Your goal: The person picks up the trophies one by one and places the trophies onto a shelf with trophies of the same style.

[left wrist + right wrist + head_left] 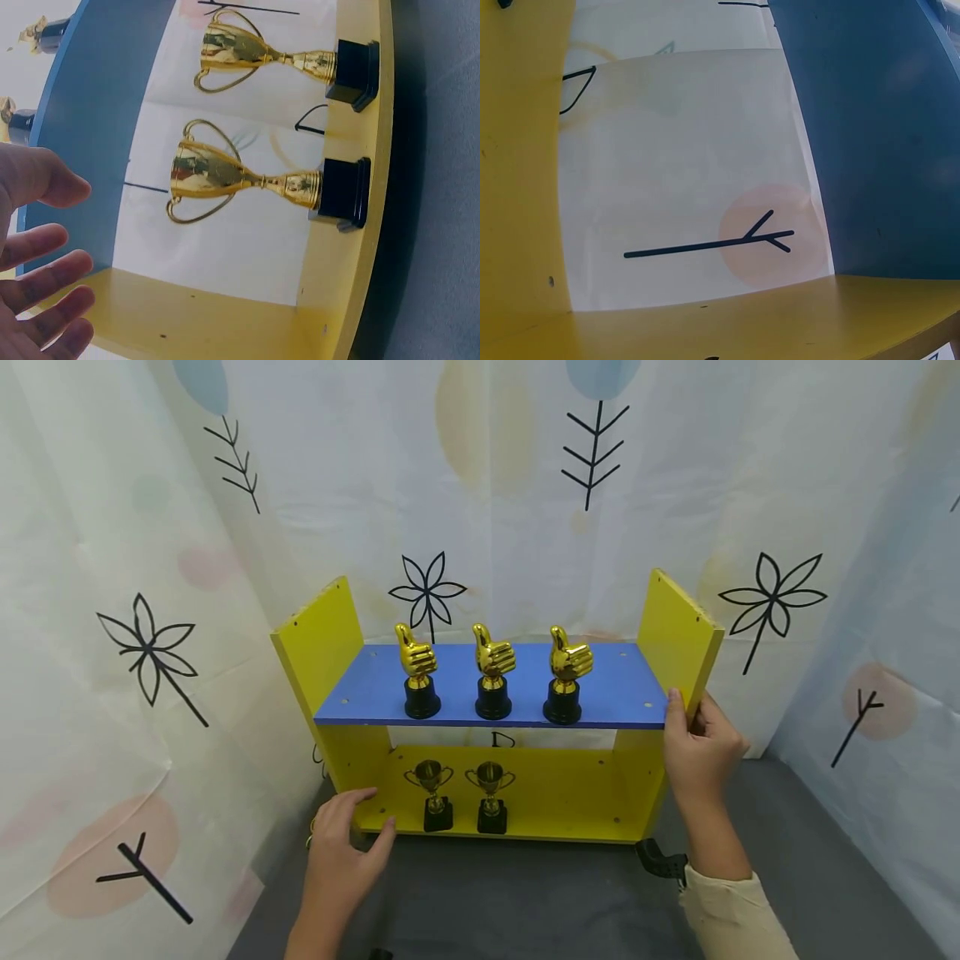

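Note:
A yellow shelf unit (693,627) with a blue middle board (457,693) stands on a grey surface. On the blue board are three gold thumbs-up trophies (491,658) with black bases. Two gold cup trophies (431,783) on black bases stand on the yellow bottom board (555,793), left of its middle. My right hand (702,752) grips the right side panel, thumb at its front edge; no part of this hand shows in the right wrist view. My left hand (341,852), fingers spread and holding nothing, is at the lower left corner, near the left cup trophy (206,172).
Behind and beside the shelf hangs white cloth (510,527) printed with black leaves and pale shapes. The dark grey tabletop (525,893) extends in front. A black strap-like piece (660,860) is at the right wrist.

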The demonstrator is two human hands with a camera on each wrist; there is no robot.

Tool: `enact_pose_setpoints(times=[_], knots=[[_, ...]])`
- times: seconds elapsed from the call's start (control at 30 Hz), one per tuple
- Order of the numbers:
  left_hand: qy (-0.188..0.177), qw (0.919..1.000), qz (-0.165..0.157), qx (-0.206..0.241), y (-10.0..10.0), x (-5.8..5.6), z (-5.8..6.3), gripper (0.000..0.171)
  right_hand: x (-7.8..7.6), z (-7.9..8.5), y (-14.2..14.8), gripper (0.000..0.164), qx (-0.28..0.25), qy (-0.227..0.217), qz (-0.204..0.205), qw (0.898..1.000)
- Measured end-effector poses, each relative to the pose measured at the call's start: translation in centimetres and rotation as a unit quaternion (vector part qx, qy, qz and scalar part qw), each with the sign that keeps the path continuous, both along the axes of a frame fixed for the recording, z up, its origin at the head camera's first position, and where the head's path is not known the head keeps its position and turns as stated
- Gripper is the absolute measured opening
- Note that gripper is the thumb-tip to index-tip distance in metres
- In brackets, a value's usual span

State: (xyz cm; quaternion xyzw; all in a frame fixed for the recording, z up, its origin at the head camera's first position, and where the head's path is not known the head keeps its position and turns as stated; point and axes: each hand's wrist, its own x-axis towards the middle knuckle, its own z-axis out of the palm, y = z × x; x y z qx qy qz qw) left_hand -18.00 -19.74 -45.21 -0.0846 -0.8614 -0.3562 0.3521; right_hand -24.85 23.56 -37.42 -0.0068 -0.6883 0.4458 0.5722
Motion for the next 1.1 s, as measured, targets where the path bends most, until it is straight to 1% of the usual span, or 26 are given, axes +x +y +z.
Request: enact_pose_setpoints(times=[0.13,0.27,0.33,0.43,0.5,0.57,0.8,1.1], knots=[[-0.005,1.0000,0.006,0.000,-0.7,0.1,0.0,0.046,-0.1,-0.2,0.2,0.034,0.008,-0.002,0.003,1.000],[-0.006,0.9999,0.012,-0.007,-1.1,0.2,0.1,0.045,-0.2,-0.2,0.0,0.030,-0.009,0.001,0.003,1.000],[-0.005,0.9998,0.016,-0.010,-1.3,0.3,0.1,0.044,0.3,0.3,-0.6,0.027,-0.017,0.003,0.001,1.000],[-0.001,0.9998,0.017,-0.008,-1.5,0.2,0.1,0.044,0.3,0.4,-0.7,0.026,-0.023,0.011,0.001,1.000],[0.000,0.9998,0.020,-0.003,-1.7,0.2,0.1,0.044,0.3,0.3,-0.6,0.027,-0.016,0.012,0.002,1.000],[-0.001,0.9997,0.024,0.003,-1.8,0.2,0.0,0.044,-0.1,-0.2,-0.1,0.028,-0.013,0.012,0.005,1.000],[-0.008,0.9989,0.046,0.008,-2.4,0.1,-0.4,0.042,0.0,-0.1,-0.1,0.030,-0.012,0.004,0.006,1.000],[-0.009,0.9986,0.052,0.006,-3.0,-0.1,-0.2,0.038,-0.1,-0.1,0.1,0.030,-0.001,0.001,0.009,1.000]])
